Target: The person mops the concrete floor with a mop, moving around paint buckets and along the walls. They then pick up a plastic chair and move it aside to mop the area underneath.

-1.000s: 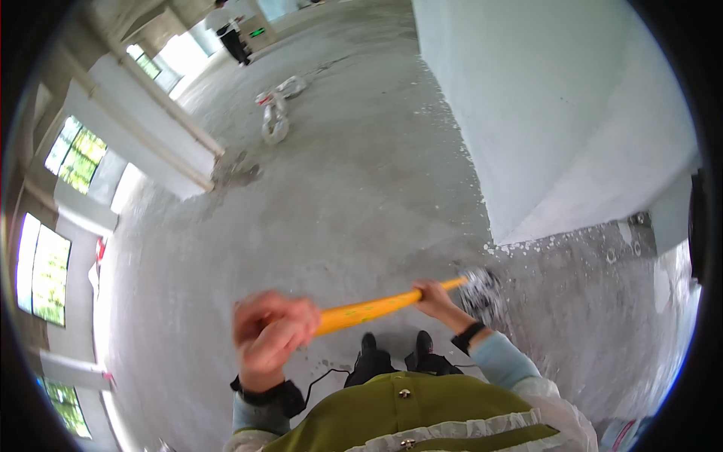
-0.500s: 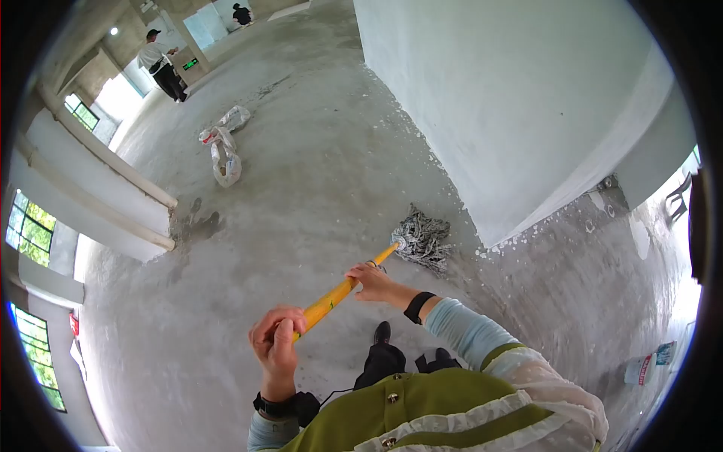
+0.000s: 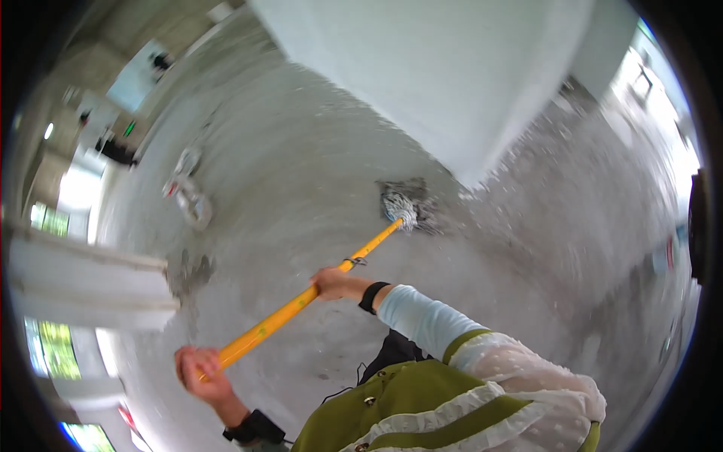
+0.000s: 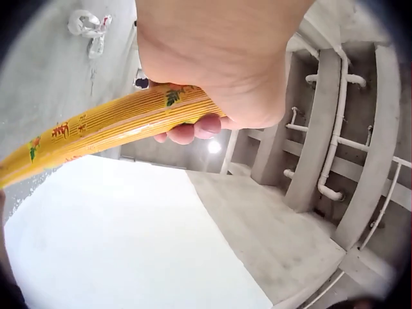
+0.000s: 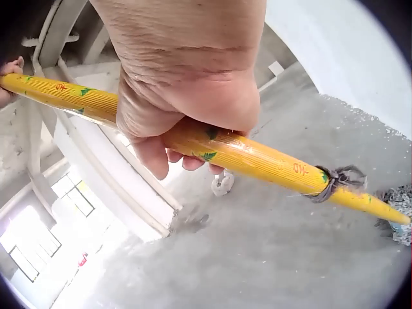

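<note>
A mop with a yellow handle (image 3: pixel 275 320) slants across the head view, its grey string head (image 3: pixel 407 211) on the concrete floor near the wall corner. My left hand (image 3: pixel 205 374) grips the handle's upper end, fingers curled round it; the left wrist view shows that hand (image 4: pixel 215 64) on the yellow handle (image 4: pixel 116 125). Farther down the handle my right hand (image 3: pixel 331 284) holds on. In the right wrist view the right hand (image 5: pixel 193 90) wraps the handle (image 5: pixel 270 161), above a dark tie (image 5: pixel 338 182) knotted round it.
A pale wall block (image 3: pixel 452 68) comes to a corner beyond the mop head. Plastic bags (image 3: pixel 190 197) lie on the floor (image 3: pixel 286 151) at the upper left, near a damp patch. Two people are far off at the upper left. A white bucket (image 3: pixel 664 256) stands at the right.
The head view has turned to the right. Both hands have shifted left and the mop head up in that view, and more of the handle's length shows.
</note>
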The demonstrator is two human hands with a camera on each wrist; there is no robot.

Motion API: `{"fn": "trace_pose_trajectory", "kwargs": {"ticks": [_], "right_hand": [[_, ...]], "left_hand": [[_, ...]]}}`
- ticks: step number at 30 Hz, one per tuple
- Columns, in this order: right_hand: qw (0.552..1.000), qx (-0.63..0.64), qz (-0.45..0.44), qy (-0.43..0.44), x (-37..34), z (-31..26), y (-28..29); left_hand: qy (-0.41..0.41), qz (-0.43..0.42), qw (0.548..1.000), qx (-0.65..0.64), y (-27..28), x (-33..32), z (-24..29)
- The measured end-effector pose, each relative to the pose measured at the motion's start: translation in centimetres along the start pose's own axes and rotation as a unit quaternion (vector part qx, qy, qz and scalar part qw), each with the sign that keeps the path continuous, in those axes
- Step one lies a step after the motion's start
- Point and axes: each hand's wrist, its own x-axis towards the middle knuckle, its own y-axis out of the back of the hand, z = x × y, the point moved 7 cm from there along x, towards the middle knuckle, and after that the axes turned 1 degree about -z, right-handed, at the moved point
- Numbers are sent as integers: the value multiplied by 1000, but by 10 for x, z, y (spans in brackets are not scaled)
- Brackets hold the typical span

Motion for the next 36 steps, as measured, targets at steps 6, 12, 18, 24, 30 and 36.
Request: {"fn": "trace_pose_trajectory", "kwargs": {"ticks": [6,12,18,24,30,36], "right_hand": [[985,-23,134,-110,-110,67,-6],[916,7,248,-316,-331,149,-27],[795,60,336,-501,-586,223,-119],[713,146,279,-627,-747,216,-248],[668,174,307,-655,-754,197,-290],[741,118,373,-545,-672,195,-246]], "left_hand": [[123,-127,971,-163,-49,-31,-29],[210,-343,893,-200,-220,-132,-32],[389,-567,686,-239,-376,-353,-41],[446,-724,494,-181,-389,-543,-25],[372,-830,400,-116,-390,-566,10],[405,-780,447,-165,-388,-486,-3]]}}
